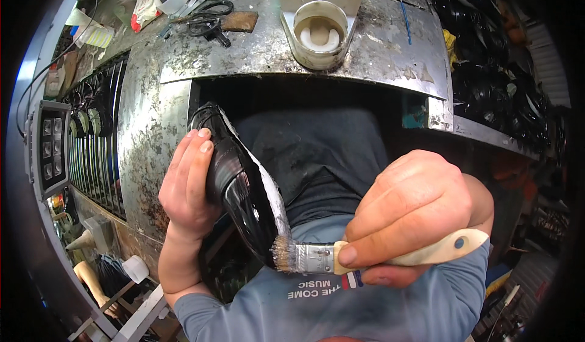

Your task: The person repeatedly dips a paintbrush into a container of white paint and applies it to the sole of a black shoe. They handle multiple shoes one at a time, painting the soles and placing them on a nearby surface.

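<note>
Brush (320,258) pinched in the right hand (417,211) seemingly touches the shoe (248,203).

Counting two hands (192,180) (417,211), one shoe (244,202), one brush (317,258) near; one cup (320,54), one brown block (241,21), one blue stick (406,19) far; at left, one lamp (42,186) with six cells (58,147); at right, black shoes (481,95), probably many, too dim and crowded for an exact count.

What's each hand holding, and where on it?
Left hand: the black shoe, fingers against the upper toward its far end. Right hand: the brush, by its pale handle, close to the metal band.
</note>
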Demonstrator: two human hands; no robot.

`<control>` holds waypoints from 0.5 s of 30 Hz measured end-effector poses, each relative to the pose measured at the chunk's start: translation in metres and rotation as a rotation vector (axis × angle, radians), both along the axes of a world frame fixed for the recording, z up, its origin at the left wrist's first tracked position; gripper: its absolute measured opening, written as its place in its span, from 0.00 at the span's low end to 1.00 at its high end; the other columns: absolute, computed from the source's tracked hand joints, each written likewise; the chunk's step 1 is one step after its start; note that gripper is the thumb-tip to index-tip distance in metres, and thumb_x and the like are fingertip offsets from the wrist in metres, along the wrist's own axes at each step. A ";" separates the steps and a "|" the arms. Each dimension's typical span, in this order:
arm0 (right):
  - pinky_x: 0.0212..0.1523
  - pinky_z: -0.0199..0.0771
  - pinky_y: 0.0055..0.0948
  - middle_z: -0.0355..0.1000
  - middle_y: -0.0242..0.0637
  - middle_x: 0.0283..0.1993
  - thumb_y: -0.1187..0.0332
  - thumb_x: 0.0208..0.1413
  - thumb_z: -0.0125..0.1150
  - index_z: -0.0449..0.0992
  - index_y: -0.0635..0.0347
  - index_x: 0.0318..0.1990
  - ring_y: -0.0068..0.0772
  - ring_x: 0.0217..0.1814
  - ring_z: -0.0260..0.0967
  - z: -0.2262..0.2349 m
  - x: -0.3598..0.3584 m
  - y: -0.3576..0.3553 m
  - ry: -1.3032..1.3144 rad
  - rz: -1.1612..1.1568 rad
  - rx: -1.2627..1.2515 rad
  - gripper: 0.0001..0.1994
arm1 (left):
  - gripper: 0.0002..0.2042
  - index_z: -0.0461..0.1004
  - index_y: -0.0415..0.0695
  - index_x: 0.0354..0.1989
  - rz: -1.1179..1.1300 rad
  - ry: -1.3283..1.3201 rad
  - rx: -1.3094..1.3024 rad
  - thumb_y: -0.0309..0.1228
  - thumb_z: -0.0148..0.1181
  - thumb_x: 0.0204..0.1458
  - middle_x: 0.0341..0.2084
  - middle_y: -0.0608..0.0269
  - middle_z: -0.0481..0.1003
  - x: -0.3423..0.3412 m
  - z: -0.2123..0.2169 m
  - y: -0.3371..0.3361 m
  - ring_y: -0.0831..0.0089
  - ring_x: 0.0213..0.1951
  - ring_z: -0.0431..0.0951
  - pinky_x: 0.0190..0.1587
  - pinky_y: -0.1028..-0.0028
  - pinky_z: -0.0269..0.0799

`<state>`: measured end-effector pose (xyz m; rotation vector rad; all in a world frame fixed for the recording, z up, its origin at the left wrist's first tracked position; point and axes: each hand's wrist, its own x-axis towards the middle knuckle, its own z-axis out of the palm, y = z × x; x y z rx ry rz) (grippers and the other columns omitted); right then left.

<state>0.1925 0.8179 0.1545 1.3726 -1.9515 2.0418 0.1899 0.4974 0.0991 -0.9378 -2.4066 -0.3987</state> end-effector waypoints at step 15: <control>0.30 0.81 0.26 0.80 0.43 0.33 0.76 0.48 0.73 0.86 0.69 0.38 0.33 0.30 0.79 0.022 -0.027 -0.010 0.202 -0.072 -0.048 0.09 | 0.30 0.74 0.36 0.55 0.123 -0.916 0.501 0.27 0.77 0.40 0.43 0.52 0.82 0.037 0.002 0.022 0.61 0.43 0.85 0.46 0.67 0.81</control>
